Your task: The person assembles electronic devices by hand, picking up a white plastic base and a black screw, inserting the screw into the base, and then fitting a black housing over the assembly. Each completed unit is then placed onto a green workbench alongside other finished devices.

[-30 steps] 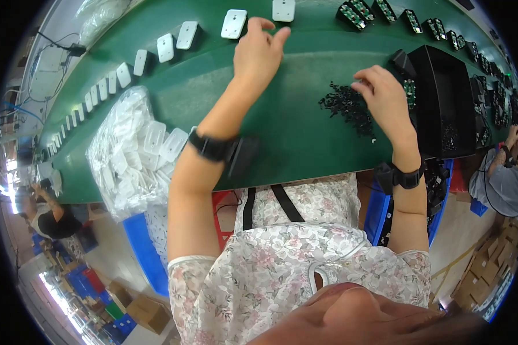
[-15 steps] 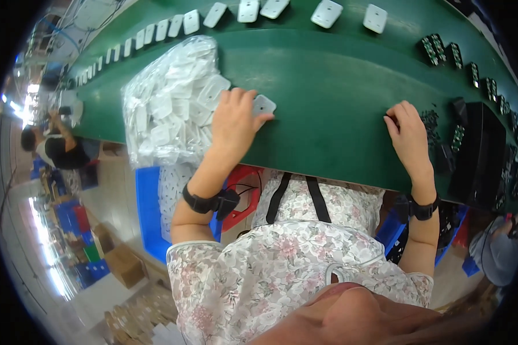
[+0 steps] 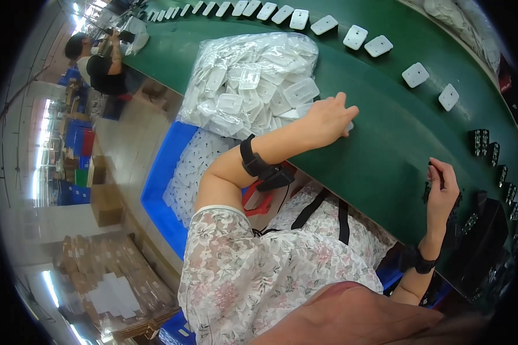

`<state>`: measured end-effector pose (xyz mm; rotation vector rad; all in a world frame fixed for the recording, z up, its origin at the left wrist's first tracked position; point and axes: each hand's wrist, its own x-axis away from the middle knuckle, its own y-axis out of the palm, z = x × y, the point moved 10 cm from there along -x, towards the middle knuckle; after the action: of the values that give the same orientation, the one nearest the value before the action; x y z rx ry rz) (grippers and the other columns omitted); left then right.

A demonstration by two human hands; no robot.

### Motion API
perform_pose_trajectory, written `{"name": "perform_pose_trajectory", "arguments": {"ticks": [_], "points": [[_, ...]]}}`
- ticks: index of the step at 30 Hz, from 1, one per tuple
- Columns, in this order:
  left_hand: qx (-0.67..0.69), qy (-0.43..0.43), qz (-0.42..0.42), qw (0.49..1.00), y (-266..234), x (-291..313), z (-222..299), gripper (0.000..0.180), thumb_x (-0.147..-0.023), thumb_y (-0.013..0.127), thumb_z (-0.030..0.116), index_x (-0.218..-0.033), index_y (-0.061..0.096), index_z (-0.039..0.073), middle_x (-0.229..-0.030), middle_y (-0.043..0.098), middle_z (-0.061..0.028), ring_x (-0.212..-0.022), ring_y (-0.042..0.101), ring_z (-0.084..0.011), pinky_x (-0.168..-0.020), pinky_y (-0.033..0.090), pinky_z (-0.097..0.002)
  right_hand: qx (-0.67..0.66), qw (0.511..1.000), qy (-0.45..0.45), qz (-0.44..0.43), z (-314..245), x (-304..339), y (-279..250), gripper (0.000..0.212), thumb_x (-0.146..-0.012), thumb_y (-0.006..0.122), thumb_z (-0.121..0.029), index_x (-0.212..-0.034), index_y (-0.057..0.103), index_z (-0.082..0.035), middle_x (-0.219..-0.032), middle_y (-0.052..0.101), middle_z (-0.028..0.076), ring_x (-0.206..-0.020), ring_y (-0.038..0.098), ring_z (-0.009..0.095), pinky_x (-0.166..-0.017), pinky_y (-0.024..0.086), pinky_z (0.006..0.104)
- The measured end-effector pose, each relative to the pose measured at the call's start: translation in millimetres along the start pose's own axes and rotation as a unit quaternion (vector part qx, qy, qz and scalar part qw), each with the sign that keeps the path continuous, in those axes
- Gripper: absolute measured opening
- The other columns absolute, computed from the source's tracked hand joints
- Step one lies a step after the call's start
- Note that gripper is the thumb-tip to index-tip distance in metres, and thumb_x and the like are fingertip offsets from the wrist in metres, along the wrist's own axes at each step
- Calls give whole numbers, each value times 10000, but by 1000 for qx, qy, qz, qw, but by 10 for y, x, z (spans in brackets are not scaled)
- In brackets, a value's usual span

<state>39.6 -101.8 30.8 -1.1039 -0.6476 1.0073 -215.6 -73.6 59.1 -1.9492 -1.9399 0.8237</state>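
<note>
My left hand (image 3: pixel 327 122) is on the green table, beside a clear plastic bag (image 3: pixel 213 52) full of white rectangular plastic covers (image 3: pixel 248 79). Its fingers are bent over a white plastic cover (image 3: pixel 350 127); only a corner shows, the rest lies hidden beneath the hand. To the right, my right hand (image 3: pixel 445 185) is raised a little over the table, thumb and fingertips pinched together. A tiny dark part (image 3: pixel 430 164) seems to be between those fingertips, too small to name further. Small black pieces (image 3: pixel 426 192) lie scattered just beside that hand.
A curved row of white covers (image 3: pixel 324 25) runs along the far side of the table (image 3: pixel 380 167). Dark strips with shiny spots (image 3: pixel 494 154) and a black bin (image 3: pixel 489 236) stand at right. Below the left edge sits a blue crate (image 3: pixel 162 167) of white parts. A person (image 3: pixel 101 66) works far left.
The view has swung, shifting the scene. My left hand has curled further over the white cover, hiding most of it. My right hand has come to the black pieces and closed its fingertips.
</note>
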Motion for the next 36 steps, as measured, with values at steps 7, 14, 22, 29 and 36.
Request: {"name": "perform_pose_trajectory", "arguments": {"ticks": [7,14,22,29,36], "points": [[155,85,215,960,-315,-347,635,127,-832,608,167,-915,546,92,-819,536,-103,-692,607,-326,-564,488,-428,-156,985,-72,3,-383,-282,142,115,-912,562,-15,-1009,606,27,-889,568,15,-778,518,79,-721,427,204],[213,131,243,937,-127,-367,957,104,-816,637,147,-874,567,96,-771,534,-72,-638,593,-288,-498,461,-381,-278,960,-9,-15,-198,-312,357,249,-897,586,-6,-1140,532,-13,-911,558,23,-811,527,73,-721,426,198],[398,86,224,886,-20,-396,788,57,-792,646,34,-835,611,19,-748,579,-100,-671,585,-266,-569,463,-336,-187,982,10,-12,-144,-258,331,47,-882,603,-1,-918,577,13,-932,529,17,-831,511,79,-752,413,197],[452,65,174,872,93,-470,811,64,-827,621,10,-891,622,9,-751,584,-89,-596,586,-180,-524,461,-296,-149,988,20,-24,-162,-254,294,40,-865,604,15,-885,569,17,-889,519,22,-816,506,90,-738,409,198],[717,-92,28,690,446,-549,684,284,-896,490,-55,-1176,443,-59,-899,562,-139,-725,664,-197,-645,576,-285,-60,993,-73,66,-386,-326,96,89,-796,653,18,-866,603,-4,-819,544,52,-665,511,112,-571,408,226]]}}
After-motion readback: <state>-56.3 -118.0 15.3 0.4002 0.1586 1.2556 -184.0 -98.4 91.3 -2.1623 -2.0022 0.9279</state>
